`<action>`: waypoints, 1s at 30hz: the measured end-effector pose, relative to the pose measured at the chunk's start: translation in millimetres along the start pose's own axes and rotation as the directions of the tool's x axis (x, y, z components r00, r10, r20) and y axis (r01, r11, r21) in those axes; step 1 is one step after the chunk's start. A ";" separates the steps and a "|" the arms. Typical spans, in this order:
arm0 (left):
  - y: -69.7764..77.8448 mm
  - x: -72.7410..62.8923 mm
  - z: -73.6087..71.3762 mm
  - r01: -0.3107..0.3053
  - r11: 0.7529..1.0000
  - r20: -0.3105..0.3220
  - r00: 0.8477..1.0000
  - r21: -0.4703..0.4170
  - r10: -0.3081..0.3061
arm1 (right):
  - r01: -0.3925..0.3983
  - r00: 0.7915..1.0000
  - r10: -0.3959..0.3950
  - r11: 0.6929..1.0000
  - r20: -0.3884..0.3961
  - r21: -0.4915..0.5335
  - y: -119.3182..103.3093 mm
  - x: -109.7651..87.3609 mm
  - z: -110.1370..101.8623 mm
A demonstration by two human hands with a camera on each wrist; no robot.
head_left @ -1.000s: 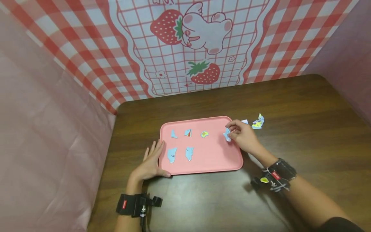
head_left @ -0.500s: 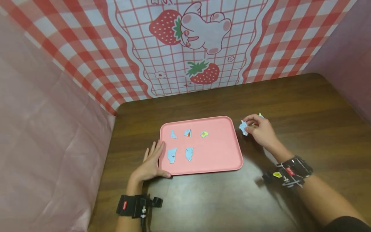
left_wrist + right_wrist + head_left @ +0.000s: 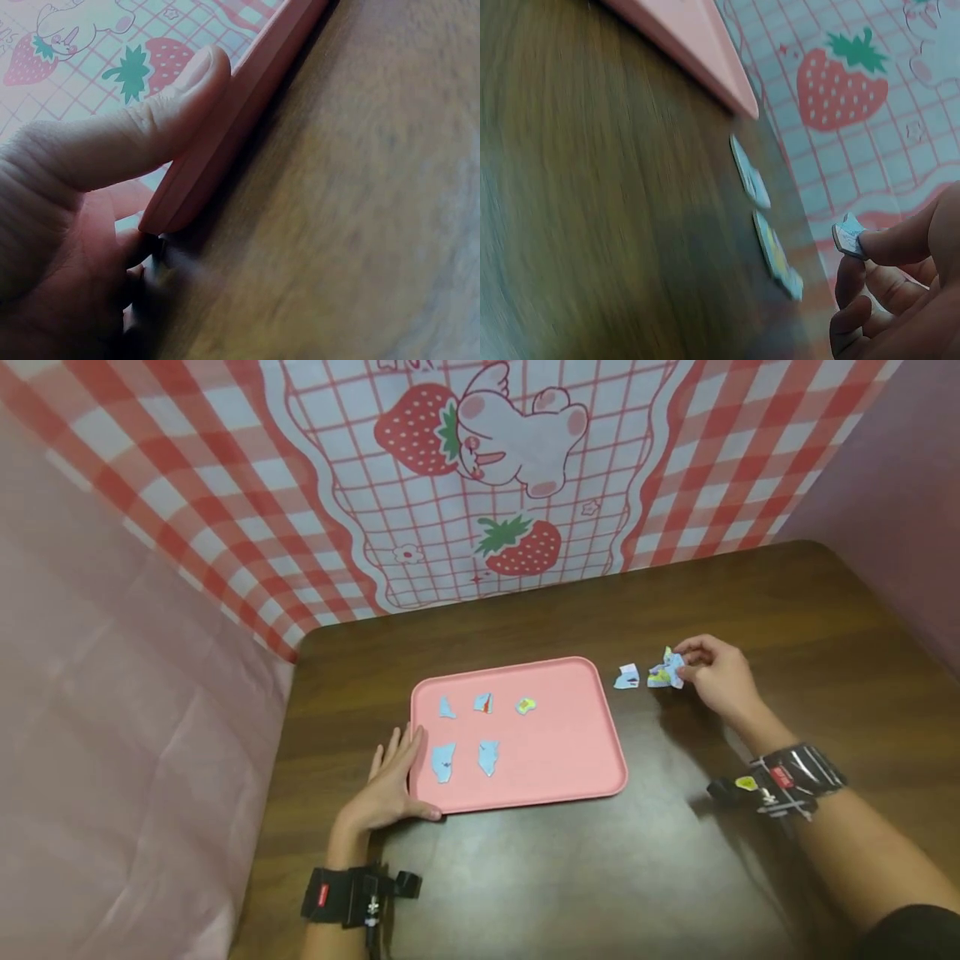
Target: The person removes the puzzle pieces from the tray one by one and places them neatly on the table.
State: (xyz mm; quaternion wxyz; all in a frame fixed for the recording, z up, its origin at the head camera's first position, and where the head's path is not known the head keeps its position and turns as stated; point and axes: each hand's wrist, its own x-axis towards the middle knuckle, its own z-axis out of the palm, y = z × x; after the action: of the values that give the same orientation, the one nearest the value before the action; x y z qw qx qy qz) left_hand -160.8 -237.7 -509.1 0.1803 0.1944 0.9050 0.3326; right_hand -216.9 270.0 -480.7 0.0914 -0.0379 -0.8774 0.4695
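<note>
Brown wood table. Your right hand pinches a pale-blue flat piece right of the pink tray; your left hand rests against its corner, fingers spread. Piece looks light, stiff, probably card; edges suit pinching. Slipperiness: can't tell, blurry.

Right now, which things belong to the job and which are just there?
For the job, it seems:
pink tray, touched by the left hand
five picture pieces on it
two picture pieces on the table
blue piece pinched by the right hand

Just there:
strawberry cloth
black wrist straps
</note>
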 end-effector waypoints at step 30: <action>-0.4 1.9 3.4 0.002 1.000 -0.019 1.000 0.014 -0.001 | -0.039 0.999 0.038 0.963 -0.008 -0.268 40.2 23.9 -20.8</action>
State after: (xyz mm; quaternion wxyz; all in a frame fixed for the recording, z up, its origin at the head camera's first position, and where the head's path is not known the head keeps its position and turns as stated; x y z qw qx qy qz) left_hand -161.0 -235.4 -512.1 0.1707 0.1918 0.9092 0.3279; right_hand -237.1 313.0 -499.8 0.0773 -0.0675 -0.9318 0.3480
